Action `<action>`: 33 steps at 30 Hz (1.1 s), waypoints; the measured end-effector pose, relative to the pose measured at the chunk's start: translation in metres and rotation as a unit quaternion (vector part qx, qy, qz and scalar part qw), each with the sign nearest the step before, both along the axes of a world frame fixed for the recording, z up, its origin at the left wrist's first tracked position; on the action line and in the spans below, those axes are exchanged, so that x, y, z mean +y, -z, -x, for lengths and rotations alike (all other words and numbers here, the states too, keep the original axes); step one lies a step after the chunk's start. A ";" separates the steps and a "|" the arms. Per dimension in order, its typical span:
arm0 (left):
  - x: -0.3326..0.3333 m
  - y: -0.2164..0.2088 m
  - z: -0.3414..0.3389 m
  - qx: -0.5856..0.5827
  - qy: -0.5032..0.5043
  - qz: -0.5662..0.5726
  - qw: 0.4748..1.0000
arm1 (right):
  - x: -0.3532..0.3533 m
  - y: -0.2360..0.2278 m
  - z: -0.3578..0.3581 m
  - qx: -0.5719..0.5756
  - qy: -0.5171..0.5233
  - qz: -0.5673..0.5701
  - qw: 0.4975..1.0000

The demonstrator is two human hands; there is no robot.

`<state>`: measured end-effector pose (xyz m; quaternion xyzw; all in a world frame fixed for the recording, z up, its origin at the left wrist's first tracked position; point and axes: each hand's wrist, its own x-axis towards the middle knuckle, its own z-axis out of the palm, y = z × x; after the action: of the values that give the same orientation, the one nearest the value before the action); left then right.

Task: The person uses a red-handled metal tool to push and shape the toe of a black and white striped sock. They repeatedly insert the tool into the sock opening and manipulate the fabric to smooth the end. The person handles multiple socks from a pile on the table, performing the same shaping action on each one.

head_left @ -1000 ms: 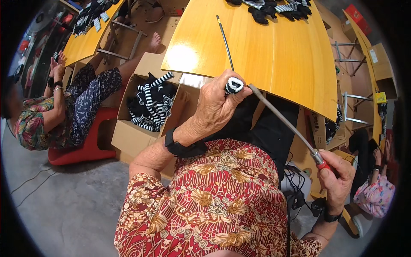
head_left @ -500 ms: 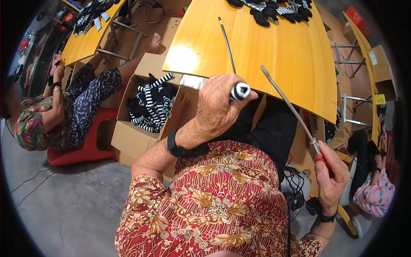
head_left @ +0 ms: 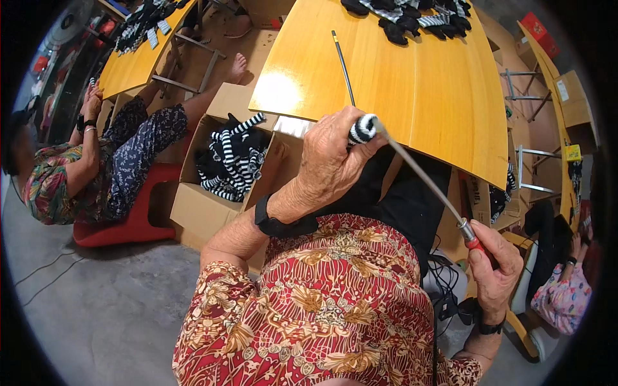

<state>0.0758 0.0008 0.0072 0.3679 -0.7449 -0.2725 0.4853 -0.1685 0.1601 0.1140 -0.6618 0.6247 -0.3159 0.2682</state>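
Clasps tightly with the left hand (head_left: pixel 329 156) a short black-and-white striped knit tube (head_left: pixel 362 129), leaving the white-rimmed mouth poking out past the thumb, right by the near edge of a smooth yellow wooden table (head_left: pixel 444 96). And over on the other side, grips firmly with the right hand (head_left: pixel 497 269) the red handle of a long grey metal rod (head_left: pixel 428 180), slanting the shaft up and leftward. Has the far tip right at the mouth of the tube! Cannot tell whether just against the white rim or poking inside.

Shows more beyond: a thin black rod with a yellow band near the end (head_left: pixel 343 67), reaching out over the table from behind the left hand, hidden at the lower end. Wears a red shirt with gold floral patterning (head_left: pixel 309 302).

Has a heap of black and striped knit pieces (head_left: pixel 412 16) up at the far side of the table. Down beside the left forearm, has an open brown cardboard box (head_left: pixel 203 206), loaded with tangled black and striped knit strips (head_left: pixel 232 154). Further left, has a co-worker in dark patterned trousers (head_left: pixel 145 151) for a neighbour, seated on a red plastic chair (head_left: pixel 151 219).
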 end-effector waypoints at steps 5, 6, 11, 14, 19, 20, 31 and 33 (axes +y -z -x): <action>-0.008 -0.008 -0.002 0.319 0.155 -0.296 0.887 | 0.016 0.005 0.007 -0.099 0.141 -0.046 0.984; -0.013 -0.010 -0.008 0.351 0.173 -0.376 0.840 | 0.016 0.007 0.007 -0.083 0.122 -0.054 0.988; -0.023 -0.015 -0.012 0.589 0.247 -0.484 0.599 | 0.017 0.029 0.000 -0.058 0.017 0.013 0.998; -0.024 -0.017 -0.007 0.610 0.249 -0.498 0.564 | 0.012 0.032 -0.009 -0.030 0.003 0.027 0.999; -0.019 -0.016 -0.001 0.609 0.281 -0.493 0.554 | 0.001 0.045 -0.019 -0.045 0.009 0.051 0.998; -0.018 -0.017 0.003 0.601 0.273 -0.498 0.562 | -0.001 0.051 -0.019 -0.053 0.013 0.057 0.997; -0.016 -0.016 0.008 0.590 0.240 -0.510 0.578 | 0.001 0.049 -0.017 -0.017 0.026 0.089 0.996; -0.016 -0.017 0.011 0.585 0.231 -0.514 0.583 | 0.000 0.059 -0.021 -0.005 0.000 0.100 0.995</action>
<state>0.0652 -0.0156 0.0246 0.1327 -0.0955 -0.8688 0.4673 -0.1480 0.1601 0.0549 -0.6835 0.5887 -0.3802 0.2039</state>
